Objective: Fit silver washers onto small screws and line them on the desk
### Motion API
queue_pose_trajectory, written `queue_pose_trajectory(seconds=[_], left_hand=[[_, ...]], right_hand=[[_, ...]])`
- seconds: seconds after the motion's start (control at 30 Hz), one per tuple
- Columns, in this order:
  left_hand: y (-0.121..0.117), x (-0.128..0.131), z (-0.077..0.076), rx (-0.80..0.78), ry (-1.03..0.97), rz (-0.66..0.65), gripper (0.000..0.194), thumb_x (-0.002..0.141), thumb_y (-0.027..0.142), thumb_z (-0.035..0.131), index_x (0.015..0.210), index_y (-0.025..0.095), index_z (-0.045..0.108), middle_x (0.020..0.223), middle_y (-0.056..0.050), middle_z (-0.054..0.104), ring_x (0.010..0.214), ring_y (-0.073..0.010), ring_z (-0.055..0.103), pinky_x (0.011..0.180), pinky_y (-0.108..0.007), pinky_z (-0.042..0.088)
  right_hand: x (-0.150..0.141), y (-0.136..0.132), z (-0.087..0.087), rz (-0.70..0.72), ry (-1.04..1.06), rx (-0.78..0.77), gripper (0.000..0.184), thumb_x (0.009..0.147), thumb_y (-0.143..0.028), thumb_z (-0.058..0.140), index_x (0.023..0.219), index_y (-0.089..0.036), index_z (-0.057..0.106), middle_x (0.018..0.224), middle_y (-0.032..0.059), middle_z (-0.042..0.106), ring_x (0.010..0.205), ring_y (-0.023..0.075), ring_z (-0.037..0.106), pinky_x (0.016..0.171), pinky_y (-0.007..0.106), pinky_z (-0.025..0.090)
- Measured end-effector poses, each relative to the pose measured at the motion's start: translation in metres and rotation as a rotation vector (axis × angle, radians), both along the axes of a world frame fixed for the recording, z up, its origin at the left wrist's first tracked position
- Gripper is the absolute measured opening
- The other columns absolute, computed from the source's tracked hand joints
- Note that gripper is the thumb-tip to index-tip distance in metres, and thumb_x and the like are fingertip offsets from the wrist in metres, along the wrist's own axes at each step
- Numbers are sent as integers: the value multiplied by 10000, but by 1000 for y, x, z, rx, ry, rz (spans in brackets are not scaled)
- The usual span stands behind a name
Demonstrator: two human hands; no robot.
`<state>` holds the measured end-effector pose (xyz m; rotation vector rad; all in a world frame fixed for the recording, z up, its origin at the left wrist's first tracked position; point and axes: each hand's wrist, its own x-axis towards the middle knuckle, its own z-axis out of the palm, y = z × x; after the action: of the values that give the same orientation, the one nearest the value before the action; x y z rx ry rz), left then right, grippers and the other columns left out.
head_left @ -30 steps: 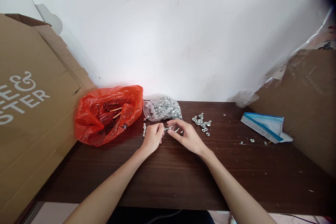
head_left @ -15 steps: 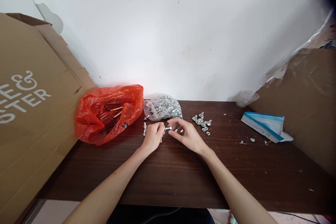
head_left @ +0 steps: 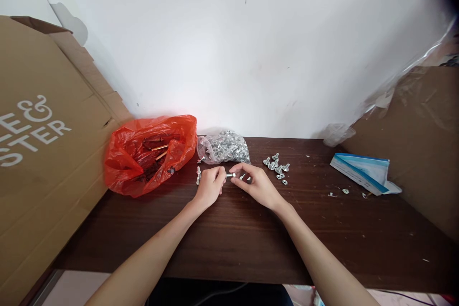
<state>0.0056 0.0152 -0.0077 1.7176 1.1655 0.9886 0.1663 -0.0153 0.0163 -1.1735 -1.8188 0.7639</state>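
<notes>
My left hand (head_left: 211,183) is closed around one end of a small silver bolt (head_left: 230,175), its thumb pressed on top. The bolt points right, toward my right hand (head_left: 256,182). There, thumb and index finger pinch at a nut on the bolt's free end. Several loose bolts (head_left: 275,164) lie in a cluster to the right of the right hand, with a few nuts (head_left: 284,182) just below them. Left of my left hand lie more bolts (head_left: 198,175). A few small pieces are partly hidden behind the right fingers.
Behind my hands sits a clear bag of small metal parts (head_left: 229,147). A red plastic bag (head_left: 125,153) holding long pieces stands left, beside a cardboard box (head_left: 43,191). At right are a blue-and-white packet (head_left: 362,172), a clear plastic cup (head_left: 336,134) and scraps.
The right thumb and index finger have shifted slightly closer together around the bolt's end. The left hand keeps its grip. The whole view has moved very slightly.
</notes>
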Motion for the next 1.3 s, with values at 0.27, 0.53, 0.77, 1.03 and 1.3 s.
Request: queue_pose_trajectory(seconds=[0.27, 0.53, 0.77, 1.03, 1.3], left_hand=[[0, 0, -1, 11, 14, 4, 406, 879, 400, 357, 551, 172, 432, 457, 44, 449, 331, -70, 446, 373, -192, 327], [-1, 0, 1, 8, 12, 2, 402, 881, 397, 355, 555, 172, 424, 478, 40, 448, 339, -69, 444, 378, -194, 332], [-1, 0, 1, -7, 2, -12, 391, 878, 387, 365, 558, 170, 418, 493, 43, 446, 344, -65, 450, 376, -187, 326], [0, 0, -1, -4, -3, -2, 398, 883, 388, 357, 552, 174, 414, 471, 47, 431, 337, -70, 449, 371, -188, 325], [-1, 0, -1, 3, 7, -5, 392, 883, 381, 358, 558, 170, 420, 487, 43, 445, 341, -69, 452, 373, -188, 327]], right_hand=[[0, 0, -1, -8, -9, 19, 162, 792, -230, 583, 951, -201, 598, 811, 15, 640, 713, 146, 582, 603, 258, 454], [2, -1, 2, -54, -24, -23, 248, 820, -346, 576, 1007, -194, 630, 931, 49, 674, 771, 168, 604, 607, 264, 463], [4, 1, 3, -58, -79, -85, 361, 895, -408, 450, 726, -165, 656, 746, 27, 686, 685, 158, 578, 635, 268, 427], [4, 0, 1, -12, 5, -83, 235, 855, -373, 524, 937, -185, 639, 868, 36, 691, 766, 166, 606, 629, 263, 438], [6, 2, -4, -26, 20, -128, 293, 851, -413, 534, 1010, -187, 632, 836, 38, 695, 691, 154, 605, 613, 268, 455]])
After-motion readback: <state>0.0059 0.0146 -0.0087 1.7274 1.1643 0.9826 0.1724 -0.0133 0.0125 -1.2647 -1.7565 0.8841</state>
